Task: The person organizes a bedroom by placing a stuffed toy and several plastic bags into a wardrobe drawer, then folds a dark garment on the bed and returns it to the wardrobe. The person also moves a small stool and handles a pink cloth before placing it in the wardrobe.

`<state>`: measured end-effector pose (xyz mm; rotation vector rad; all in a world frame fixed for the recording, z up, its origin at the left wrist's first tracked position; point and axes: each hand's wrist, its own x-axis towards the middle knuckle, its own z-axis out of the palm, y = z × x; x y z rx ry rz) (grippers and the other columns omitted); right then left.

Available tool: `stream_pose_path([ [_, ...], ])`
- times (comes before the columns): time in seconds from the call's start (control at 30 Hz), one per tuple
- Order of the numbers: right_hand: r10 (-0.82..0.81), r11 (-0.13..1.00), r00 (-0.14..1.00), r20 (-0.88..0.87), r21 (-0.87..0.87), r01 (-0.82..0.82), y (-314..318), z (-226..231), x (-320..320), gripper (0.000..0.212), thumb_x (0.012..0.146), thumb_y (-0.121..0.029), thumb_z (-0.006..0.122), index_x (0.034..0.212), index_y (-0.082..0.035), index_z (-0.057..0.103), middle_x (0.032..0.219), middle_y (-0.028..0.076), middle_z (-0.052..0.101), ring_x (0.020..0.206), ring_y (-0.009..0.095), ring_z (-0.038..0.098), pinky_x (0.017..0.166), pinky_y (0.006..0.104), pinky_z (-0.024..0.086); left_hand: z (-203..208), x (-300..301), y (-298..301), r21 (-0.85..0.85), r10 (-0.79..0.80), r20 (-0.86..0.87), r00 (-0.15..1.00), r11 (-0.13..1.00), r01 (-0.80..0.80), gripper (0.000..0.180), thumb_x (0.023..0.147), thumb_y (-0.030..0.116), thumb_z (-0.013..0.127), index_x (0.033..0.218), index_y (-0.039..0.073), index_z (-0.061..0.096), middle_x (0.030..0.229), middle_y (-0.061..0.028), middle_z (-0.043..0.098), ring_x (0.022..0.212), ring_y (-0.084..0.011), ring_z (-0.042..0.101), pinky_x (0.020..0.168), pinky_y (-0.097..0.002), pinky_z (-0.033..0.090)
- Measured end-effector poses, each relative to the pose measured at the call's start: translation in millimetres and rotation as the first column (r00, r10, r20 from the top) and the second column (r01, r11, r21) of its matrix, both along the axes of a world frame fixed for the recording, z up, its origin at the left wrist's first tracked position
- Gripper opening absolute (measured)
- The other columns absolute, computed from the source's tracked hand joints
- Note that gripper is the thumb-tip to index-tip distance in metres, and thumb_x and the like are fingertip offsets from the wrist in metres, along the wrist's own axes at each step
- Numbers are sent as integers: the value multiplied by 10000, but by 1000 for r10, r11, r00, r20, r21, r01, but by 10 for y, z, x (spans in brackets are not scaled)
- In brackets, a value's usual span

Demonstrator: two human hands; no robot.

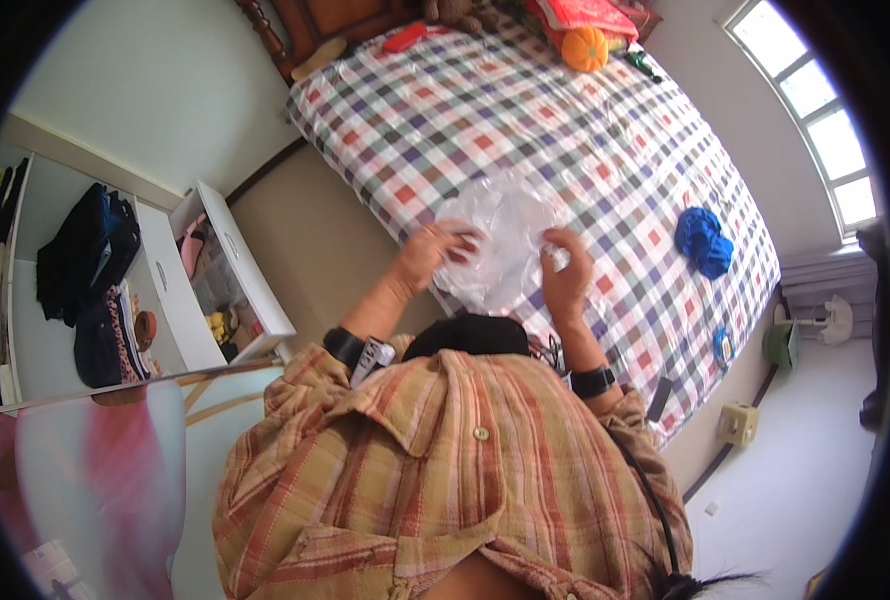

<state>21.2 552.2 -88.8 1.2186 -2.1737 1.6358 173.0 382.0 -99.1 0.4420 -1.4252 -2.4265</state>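
A crumpled, see-through plastic bag (508,235) is spread between my hands in front of the checked bed. My left hand (433,256) has its curled fingers on the bag's left edge, slightly smeared by motion. On the opposite side, my right hand (568,272) pinches the bag's right edge between thumb and fingers. Both wrists wear black bands. I cannot make out anything inside the bag.
A bed (415,150) with a checked sheet bears a blue cloth bundle (704,242), an orange pumpkin-shaped cushion (585,48) and a red item (405,38). To the left, a drawer (240,260) stands pulled out beside wardrobe shelves with folded clothes (90,240).
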Motion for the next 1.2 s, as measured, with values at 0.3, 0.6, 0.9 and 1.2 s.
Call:
stream_pose_path([
  [0.3,452,797,302,839,-229,-559,-321,-106,85,216,806,-32,570,1013,21,606,864,72,637,780,135,606,709,264,479,186,-195,276,0,-113,34,993,994,113,293,867,113,462,1111,-1,577,837,-35,591,660,-82,502,607,-207,414],
  [0.6,79,684,815,575,564,-464,-272,-1065,-22,360,811,-206,599,1131,-41,607,1059,177,619,968,266,592,863,343,452,162,-210,496,270,-364,-83,928,888,373,280,911,222,439,1083,37,562,813,-39,563,663,-126,465,595,-256,377],
  [0.9,149,949,299,943,-52,-311,2159,-1023,179,386,811,-200,634,1139,-2,589,1083,113,629,991,180,596,868,298,465,-678,-354,904,366,-246,404,881,926,90,286,923,179,440,1168,53,519,1088,-48,588,681,-103,497,549,-220,381],
  [1.2,-895,385,-35,445,809,443,4593,-2785,-90,403,685,-227,645,1069,-107,628,1083,133,617,1086,272,539,920,360,423,-1118,-114,2056,281,-220,613,759,958,51,276,925,238,469,1115,57,555,1039,-54,607,598,-85,509,483,-197,392],
])
